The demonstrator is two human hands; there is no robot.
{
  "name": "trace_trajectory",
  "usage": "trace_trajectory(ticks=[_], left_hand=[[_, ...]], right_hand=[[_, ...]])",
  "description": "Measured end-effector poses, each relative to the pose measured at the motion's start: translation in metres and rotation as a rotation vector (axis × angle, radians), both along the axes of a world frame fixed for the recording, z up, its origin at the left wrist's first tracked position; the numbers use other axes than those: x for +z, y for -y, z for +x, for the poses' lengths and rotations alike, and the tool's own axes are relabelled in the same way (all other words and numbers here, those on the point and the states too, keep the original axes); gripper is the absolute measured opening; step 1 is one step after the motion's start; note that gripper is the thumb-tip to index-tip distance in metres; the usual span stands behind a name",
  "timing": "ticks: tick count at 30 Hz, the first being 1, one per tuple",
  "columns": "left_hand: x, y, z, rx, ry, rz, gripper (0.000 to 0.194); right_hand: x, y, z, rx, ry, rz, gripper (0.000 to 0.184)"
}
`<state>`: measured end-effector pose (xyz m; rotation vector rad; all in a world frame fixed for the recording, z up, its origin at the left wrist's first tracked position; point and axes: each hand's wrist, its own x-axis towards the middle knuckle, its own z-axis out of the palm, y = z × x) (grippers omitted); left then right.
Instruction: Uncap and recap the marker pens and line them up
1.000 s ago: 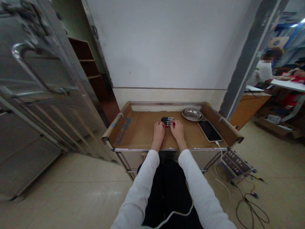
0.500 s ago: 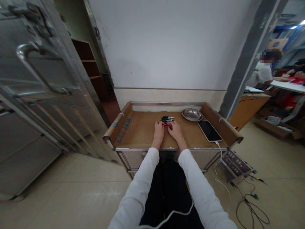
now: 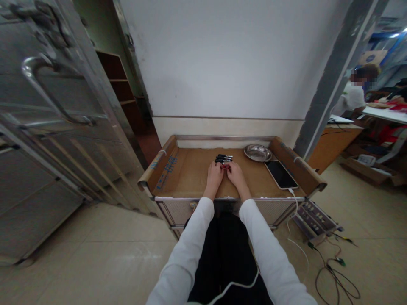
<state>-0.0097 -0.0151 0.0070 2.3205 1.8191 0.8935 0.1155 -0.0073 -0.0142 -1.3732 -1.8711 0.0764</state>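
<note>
My left hand (image 3: 215, 174) and my right hand (image 3: 234, 173) are close together over the cardboard-lined cart top (image 3: 190, 169). Both have closed fingers around a red marker pen (image 3: 225, 166), one hand toward each end. Only a small red part shows between the fingertips; the rest is covered. Just beyond the fingertips, several black marker pens (image 3: 224, 157) lie side by side, roughly parallel to the cart's back edge.
A round metal dish (image 3: 257, 153) sits at the back right of the cart. In front of it lies a phone (image 3: 281, 174) with a white cable (image 3: 294, 195) hanging over the edge. A metal door (image 3: 60, 118) stands left; a person (image 3: 354, 95) is far right.
My hands have drawn closer together, and less of the red marker pen shows between them. The black marker pens, dish and phone stay in place.
</note>
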Motion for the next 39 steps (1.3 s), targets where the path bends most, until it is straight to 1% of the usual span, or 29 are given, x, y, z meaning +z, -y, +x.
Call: trace_trajectory(ticks=[5,10,14,17,21,24,26,30,32,35,39], left_hand=[[0.003,0.004,-0.001,0.088,-0.025,0.011,0.011],[0.006,0.008,0.001,0.142,-0.031,0.013,0.013],[0.01,0.011,0.003,0.259,0.02,0.056,0.023],[0.007,0.009,0.002,0.315,0.058,0.07,0.035],[-0.004,0.002,0.001,0.277,0.084,0.052,0.047],[-0.009,-0.002,0.001,0.227,0.048,0.044,0.048],[-0.007,-0.005,0.0,0.216,0.007,0.021,0.044],[0.004,-0.013,-0.01,0.222,-0.112,-0.06,0.037],[0.007,-0.017,-0.016,0.219,-0.144,-0.036,0.034],[0.005,-0.022,-0.021,0.212,-0.139,0.02,0.031],[-0.003,-0.023,-0.02,0.183,-0.116,0.033,0.034]], right_hand=[[-0.004,-0.001,0.001,-0.088,-0.03,0.023,0.029],[-0.006,-0.002,0.001,-0.179,-0.046,0.012,0.025],[-0.004,-0.002,0.0,-0.264,-0.021,0.028,0.026],[-0.004,-0.001,0.0,-0.323,-0.012,0.028,0.033],[-0.005,0.0,-0.002,-0.414,0.045,-0.043,0.043],[-0.005,0.001,-0.003,-0.418,0.087,-0.08,0.043],[-0.005,0.002,-0.003,-0.412,0.106,-0.091,0.042],[-0.004,0.002,-0.003,-0.421,0.141,-0.1,0.04],[-0.003,0.002,-0.003,-0.424,0.149,-0.114,0.039],[-0.002,0.001,-0.004,-0.424,0.153,-0.125,0.039],[-0.003,0.002,-0.003,-0.425,0.161,-0.095,0.04]])
